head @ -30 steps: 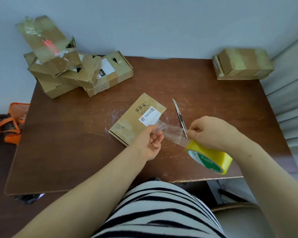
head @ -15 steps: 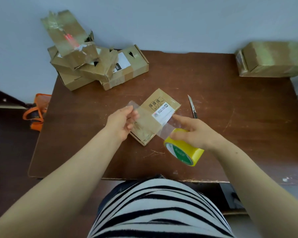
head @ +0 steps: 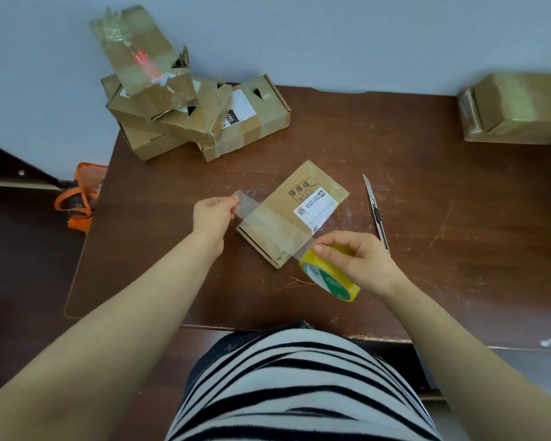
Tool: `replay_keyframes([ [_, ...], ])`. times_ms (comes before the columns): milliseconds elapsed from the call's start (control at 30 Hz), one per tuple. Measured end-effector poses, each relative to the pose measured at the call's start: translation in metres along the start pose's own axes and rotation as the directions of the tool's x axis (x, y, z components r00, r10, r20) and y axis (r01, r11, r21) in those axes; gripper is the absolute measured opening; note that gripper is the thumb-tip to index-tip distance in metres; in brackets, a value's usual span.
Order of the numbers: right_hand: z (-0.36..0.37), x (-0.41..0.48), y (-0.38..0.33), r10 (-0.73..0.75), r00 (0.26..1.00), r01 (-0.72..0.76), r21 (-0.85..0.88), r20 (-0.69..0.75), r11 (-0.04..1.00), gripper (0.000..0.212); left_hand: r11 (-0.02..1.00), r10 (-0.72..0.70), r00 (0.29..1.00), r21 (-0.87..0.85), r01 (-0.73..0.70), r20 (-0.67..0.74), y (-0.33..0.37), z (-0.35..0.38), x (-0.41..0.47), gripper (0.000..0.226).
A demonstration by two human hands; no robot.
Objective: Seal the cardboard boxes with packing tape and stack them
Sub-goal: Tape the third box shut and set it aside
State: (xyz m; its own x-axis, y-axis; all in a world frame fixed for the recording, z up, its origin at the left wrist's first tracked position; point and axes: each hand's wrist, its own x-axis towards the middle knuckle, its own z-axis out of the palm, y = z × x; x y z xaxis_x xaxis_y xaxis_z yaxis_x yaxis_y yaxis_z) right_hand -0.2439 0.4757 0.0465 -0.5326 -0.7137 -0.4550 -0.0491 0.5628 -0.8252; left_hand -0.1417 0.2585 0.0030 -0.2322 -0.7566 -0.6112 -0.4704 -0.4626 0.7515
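A flat cardboard box [head: 303,198] with a white label lies in the middle of the brown table [head: 411,192]. A strip of clear tape [head: 268,218] stretches across its near end. My left hand [head: 213,214] pinches the free end of the strip just left of the box. At the box's near right corner, my right hand [head: 360,259] grips the yellow tape roll [head: 330,275].
A pile of several cardboard boxes [head: 185,100] leans at the table's far left. Another taped box [head: 519,109] sits at the far right edge. A utility knife [head: 376,211] lies right of the central box. An orange bag [head: 83,195] is on the floor at left.
My left hand has drawn the tape end leftward across the box, lengthening the strip. My right hand with the roll has moved in from the right to the box's near right corner.
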Motion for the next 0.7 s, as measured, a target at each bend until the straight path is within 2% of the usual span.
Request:
replay_keyframes([
  [200, 0.007, 0.006, 0.0, 0.064, 0.998, -0.066, -0.255, -0.017, 0.965, 0.012, 0.995, 0.09, 0.996, 0.051, -0.089, -0.007, -0.019, 0.004, 0.005, 0.02],
  [367, 0.015, 0.007, 0.0, 0.115, 0.993, -0.119, -0.317, -0.031, 0.941, 0.016, 0.992, 0.105, 0.994, 0.067, -0.102, -0.032, -0.029, 0.005, 0.012, 0.013],
  [700, 0.024, 0.01, -0.006, 0.171, 0.985, -0.159, -0.438, -0.012, 0.885, 0.021, 0.993, 0.094, 0.994, 0.082, -0.09, -0.047, -0.038, 0.006, 0.022, 0.014],
])
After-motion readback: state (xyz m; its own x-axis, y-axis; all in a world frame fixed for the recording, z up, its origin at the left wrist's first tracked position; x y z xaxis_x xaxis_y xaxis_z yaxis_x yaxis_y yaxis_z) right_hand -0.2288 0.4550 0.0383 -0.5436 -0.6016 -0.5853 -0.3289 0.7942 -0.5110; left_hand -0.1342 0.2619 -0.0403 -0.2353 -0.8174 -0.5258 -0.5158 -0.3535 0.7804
